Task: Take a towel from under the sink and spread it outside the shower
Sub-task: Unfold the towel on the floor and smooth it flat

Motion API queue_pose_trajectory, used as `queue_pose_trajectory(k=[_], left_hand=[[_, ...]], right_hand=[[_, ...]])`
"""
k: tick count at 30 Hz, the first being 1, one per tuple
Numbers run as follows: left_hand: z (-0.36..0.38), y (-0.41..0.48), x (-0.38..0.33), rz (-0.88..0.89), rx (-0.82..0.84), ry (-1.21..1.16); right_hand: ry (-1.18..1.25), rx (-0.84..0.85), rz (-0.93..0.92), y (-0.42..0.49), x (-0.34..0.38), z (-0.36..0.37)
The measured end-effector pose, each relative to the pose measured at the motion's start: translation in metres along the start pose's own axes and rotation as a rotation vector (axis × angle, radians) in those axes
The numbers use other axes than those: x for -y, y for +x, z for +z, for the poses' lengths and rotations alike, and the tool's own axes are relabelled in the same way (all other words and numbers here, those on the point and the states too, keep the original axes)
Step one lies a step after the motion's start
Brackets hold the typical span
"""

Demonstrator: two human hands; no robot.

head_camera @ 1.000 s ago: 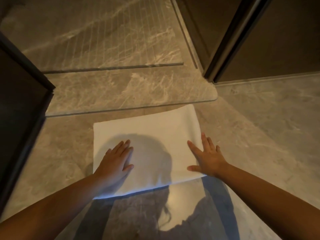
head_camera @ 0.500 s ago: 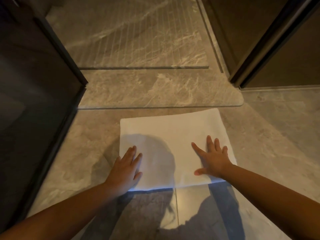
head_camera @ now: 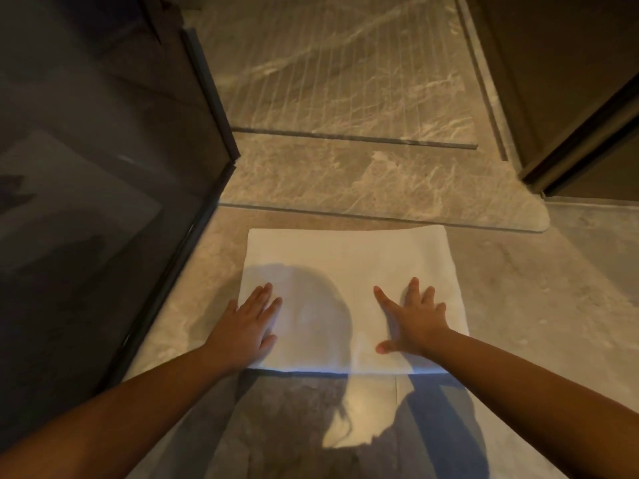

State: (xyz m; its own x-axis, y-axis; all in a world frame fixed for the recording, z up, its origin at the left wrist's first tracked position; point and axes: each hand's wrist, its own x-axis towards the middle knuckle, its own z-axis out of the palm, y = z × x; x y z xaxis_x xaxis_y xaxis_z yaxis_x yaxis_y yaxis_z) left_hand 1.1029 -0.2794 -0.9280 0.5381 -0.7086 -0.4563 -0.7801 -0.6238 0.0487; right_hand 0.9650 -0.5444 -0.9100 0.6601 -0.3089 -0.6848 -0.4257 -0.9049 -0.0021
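A white towel [head_camera: 349,257] lies flat on the marble floor, just in front of the raised shower threshold [head_camera: 363,188]. My left hand [head_camera: 247,319] rests palm down on the towel's near left corner, fingers straight and together. My right hand [head_camera: 413,319] presses flat on the near right part, fingers spread wide. My shadow falls across the towel's middle.
A dark glass shower panel [head_camera: 103,202] with a black frame stands at the left. A dark door frame [head_camera: 574,133] rises at the right. Beyond the threshold lies the grooved shower floor [head_camera: 345,63]. Grey marble floor [head_camera: 553,305] spreads to the right.
The view has swung left, so the towel sits more to the right and squarer to the threshold. Both hands stay flat on the towel's near edge.
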Motion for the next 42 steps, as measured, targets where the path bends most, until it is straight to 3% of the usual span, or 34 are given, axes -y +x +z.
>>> queue_pose_trajectory(k=[9,14,22,28,36,42], left_hand=[[-0.002,-0.025,0.051,-0.105,0.026,-0.011],[0.002,-0.037,0.048,-0.152,0.014,-0.19],[0.014,-0.055,0.057,0.041,0.122,-0.137],[0.013,-0.055,0.06,0.043,0.047,-0.239],[0.004,-0.051,0.062,-0.075,-0.164,-0.523],[-0.035,-0.047,0.058,0.044,-0.392,-0.553]], right_hand=[[-0.099,-0.022,-0.242,0.008,0.05,-0.023],[-0.025,-0.119,-0.365,-0.002,0.061,-0.014],[-0.048,-0.178,-0.628,-0.008,0.103,0.003],[0.061,-0.276,-0.704,-0.005,0.12,-0.001],[0.228,-0.224,-0.684,0.002,0.15,-0.009],[0.494,-0.198,-0.677,0.0,0.177,-0.021]])
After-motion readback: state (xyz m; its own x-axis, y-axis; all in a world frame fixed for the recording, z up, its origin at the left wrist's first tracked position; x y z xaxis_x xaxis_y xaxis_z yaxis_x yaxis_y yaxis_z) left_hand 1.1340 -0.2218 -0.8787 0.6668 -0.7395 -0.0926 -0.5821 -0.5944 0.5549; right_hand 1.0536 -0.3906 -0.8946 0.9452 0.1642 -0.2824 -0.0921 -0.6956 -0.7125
